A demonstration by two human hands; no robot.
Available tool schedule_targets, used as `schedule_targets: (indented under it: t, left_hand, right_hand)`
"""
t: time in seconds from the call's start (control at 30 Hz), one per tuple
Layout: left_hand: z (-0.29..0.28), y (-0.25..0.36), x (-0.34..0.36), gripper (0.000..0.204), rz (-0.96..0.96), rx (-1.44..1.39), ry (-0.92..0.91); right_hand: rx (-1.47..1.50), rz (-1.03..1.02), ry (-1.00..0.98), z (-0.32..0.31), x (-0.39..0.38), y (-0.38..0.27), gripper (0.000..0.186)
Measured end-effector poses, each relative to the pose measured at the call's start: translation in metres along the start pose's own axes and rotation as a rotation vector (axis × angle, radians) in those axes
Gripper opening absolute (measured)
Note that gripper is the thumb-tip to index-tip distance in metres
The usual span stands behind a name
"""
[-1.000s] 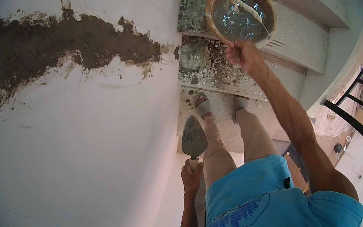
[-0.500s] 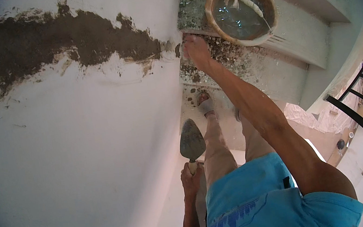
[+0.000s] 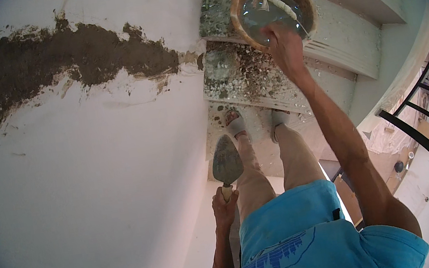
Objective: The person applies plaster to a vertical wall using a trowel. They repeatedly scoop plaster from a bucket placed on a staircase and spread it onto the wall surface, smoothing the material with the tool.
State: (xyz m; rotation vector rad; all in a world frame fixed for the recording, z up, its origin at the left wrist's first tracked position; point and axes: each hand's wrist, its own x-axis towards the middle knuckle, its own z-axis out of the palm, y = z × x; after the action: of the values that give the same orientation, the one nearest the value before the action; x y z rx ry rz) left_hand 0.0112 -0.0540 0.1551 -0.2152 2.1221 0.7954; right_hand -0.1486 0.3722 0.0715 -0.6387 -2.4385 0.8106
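My left hand (image 3: 226,205) is closed round the pale handle of a pointing trowel (image 3: 227,160), its grey leaf-shaped blade tipped upward beside the wall. My right hand (image 3: 284,46) reaches over the near rim of a round bucket (image 3: 309,6) half full of cloudy water (image 3: 258,18); its fingers are blurred, so whether they hold anything does not show. A rope-wrapped handle (image 3: 278,1) crosses the bucket, with its knotted end at the far side. To the left, a dark band of wet mortar (image 3: 97,51) runs along the white wall (image 3: 92,169).
The bucket stands on stair steps (image 3: 324,51) strewn with crumbs of mortar (image 3: 240,66). My sandalled feet (image 3: 235,122) are on a lower step. A black metal railing (image 3: 426,141) curves along the right, with a lower floor beyond it.
My right hand has left the wall end of the mortar band and moved right to the bucket. The trowel stays in my left hand. The view has shifted slightly.
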Motion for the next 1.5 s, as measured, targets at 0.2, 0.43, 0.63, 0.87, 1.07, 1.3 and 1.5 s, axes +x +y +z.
schedule_targets:
  t: [0.2, 0.43, 0.63, 0.87, 1.07, 1.3, 1.5]
  left_hand:
    - [-0.001, 0.005, -0.003, 0.034, -0.001, -0.013, 0.028]
    - [-0.003, 0.004, -0.003, 0.036, -0.005, 0.029, -0.016]
    - [-0.002, 0.01, -0.002, 0.032, -0.014, -0.04, -0.007]
    - [-0.005, -0.002, 0.006, 0.032, 0.031, 0.025, 0.011]
    - [-0.015, 0.011, 0.008, 0.033, 0.003, -0.006, -0.008]
    - [-0.025, 0.013, 0.005, 0.033, -0.019, 0.019, 0.028]
    - [-0.023, 0.045, 0.004, 0.033, -0.054, -0.096, -0.052]
  right_hand:
    - [-0.376, 0.122, -0.339, 0.059, 0.042, 0.108, 0.024]
    - [-0.429, 0.043, -0.471, 0.081, 0.045, 0.165, 0.024]
    - [1.109, 1.118, -0.163, 0.031, 0.05, 0.076, 0.025]
    - [1.292, 1.346, -0.1, 0.009, -0.056, 0.006, 0.022]
    - [1.156, 1.415, -0.036, 0.114, -0.109, 0.018, 0.023]
    - [1.108, 0.989, -0.272, 0.147, -0.039, -0.062, 0.042]
    - [1.299, 0.846, -0.134, 0.066, -0.093, -0.017, 0.024]
